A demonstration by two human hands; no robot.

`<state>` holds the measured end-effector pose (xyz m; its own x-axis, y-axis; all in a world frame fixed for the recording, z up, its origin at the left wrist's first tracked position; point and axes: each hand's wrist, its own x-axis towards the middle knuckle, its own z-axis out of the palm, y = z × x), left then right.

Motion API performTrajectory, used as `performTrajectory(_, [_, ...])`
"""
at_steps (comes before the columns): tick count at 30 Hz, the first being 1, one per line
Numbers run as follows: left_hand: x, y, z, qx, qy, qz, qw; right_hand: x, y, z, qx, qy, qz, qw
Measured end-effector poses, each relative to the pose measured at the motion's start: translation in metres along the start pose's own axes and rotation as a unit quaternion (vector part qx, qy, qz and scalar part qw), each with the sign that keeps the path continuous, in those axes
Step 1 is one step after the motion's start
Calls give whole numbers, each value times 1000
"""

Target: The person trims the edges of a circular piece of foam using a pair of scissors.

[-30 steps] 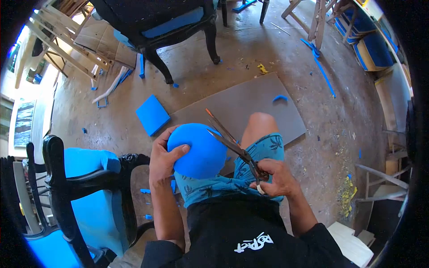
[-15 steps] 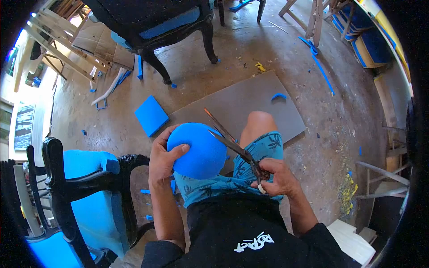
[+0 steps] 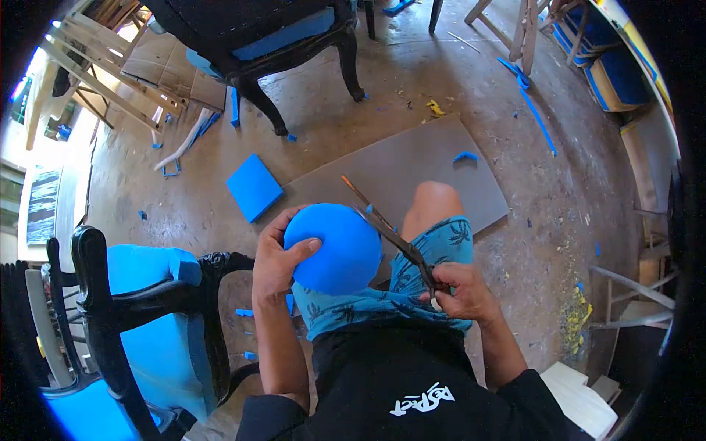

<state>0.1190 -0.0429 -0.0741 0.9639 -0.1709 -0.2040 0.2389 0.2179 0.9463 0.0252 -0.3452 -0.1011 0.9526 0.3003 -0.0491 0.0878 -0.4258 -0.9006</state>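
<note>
Now, above the teal patterned shorts [image 3: 346, 316], the round blue foam pad [image 3: 338, 253] is clamped in the left hand [image 3: 276, 259]; light, soft and easily dented, it seems best gripped flat near the rim. Stiffer, likely heavier, the dark metal scissors [image 3: 409, 253] are gripped by their handles in the right hand [image 3: 466, 295]. Beyond, a square blue foam block [image 3: 254, 188] is seen.

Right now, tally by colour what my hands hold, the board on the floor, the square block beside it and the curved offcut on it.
Blue: 3 (round piece in your left hand, square block, curved offcut)
Dark: 1 (scissors in your right hand)
Grey-brown: 1 (board)
Total: 5
</note>
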Motion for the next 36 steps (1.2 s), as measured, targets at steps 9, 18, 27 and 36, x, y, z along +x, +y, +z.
performTrajectory(9, [3, -12, 2, -133, 92, 33, 986, -7, 9, 15, 166, 15, 196, 966])
performTrajectory(18, [-3, -27, 15, -158, 117, 15, 980, 0, 8, 32, 265, 5, 102, 959])
performTrajectory(27, [-6, -39, 37, -200, 132, 54, 969, 10, -9, 35, 83, -37, 101, 991])
performTrajectory(36, [-7, -49, 40, -231, 129, 54, 963, 15, -22, 34, 41, 21, 72, 996])
